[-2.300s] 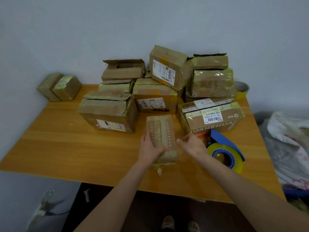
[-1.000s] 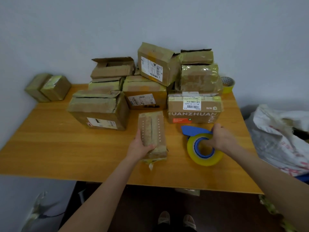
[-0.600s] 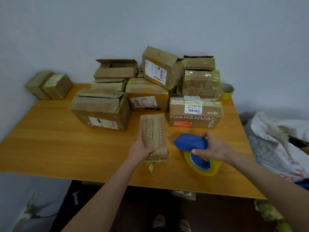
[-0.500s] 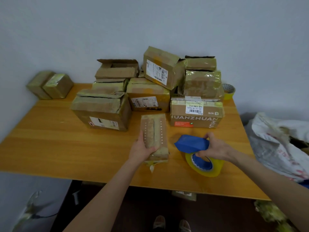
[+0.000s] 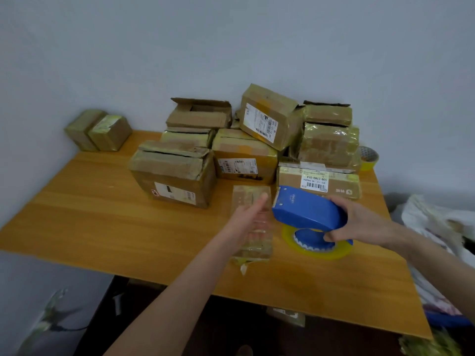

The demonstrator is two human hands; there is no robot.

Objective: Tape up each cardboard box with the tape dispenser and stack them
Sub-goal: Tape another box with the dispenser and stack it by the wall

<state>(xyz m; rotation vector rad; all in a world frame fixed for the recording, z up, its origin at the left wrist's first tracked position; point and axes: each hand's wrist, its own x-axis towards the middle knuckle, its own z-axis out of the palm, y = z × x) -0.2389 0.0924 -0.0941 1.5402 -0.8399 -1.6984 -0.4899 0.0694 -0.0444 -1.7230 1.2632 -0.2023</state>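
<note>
Wooden table (image 5: 102,227) carries a narrow box (image 5: 253,249) near its front edge. Over this box lies the left hand (image 5: 246,222), blurred, fingers outstretched. Just right of the box, the right hand (image 5: 365,224) grips a blue tape dispenser (image 5: 308,214). Behind the box stand piled cardboard boxes (image 5: 174,173); far behind-left sit two small boxes (image 5: 99,131).

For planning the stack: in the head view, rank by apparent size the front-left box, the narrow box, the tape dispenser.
front-left box
tape dispenser, held nearer the camera, so unsure
narrow box, partly covered
</note>
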